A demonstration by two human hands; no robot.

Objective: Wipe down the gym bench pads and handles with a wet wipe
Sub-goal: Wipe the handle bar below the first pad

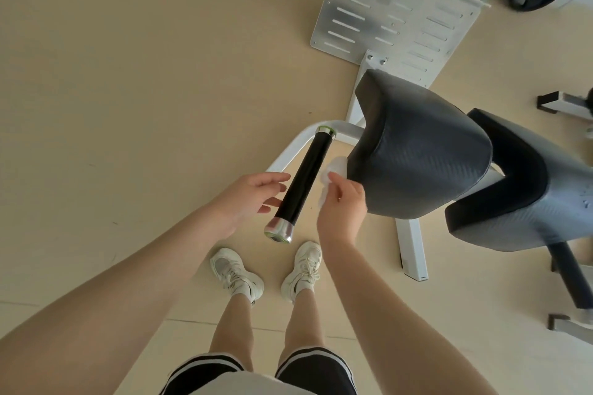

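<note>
Now at the handle-wiping step, judging by the layout. Black handle point(303, 181) with silver end cap, angled up from the white frame point(290, 151), just above the feet. Right hand point(341, 202) pinching a white wet wipe point(333, 173), bunched between fingertips, just beside the handle's right flank and close to the near dark pad point(417, 144); contact with the grip not certain. Left hand point(253, 194) released, fingers loosely extended, tips at the handle's left side, gripping nothing. Second dark pad point(519, 189) further right, with what look like droplets on its surface. Next, probably: wrap the wipe around the grip and stroke along its length, steadying with the left.
</note>
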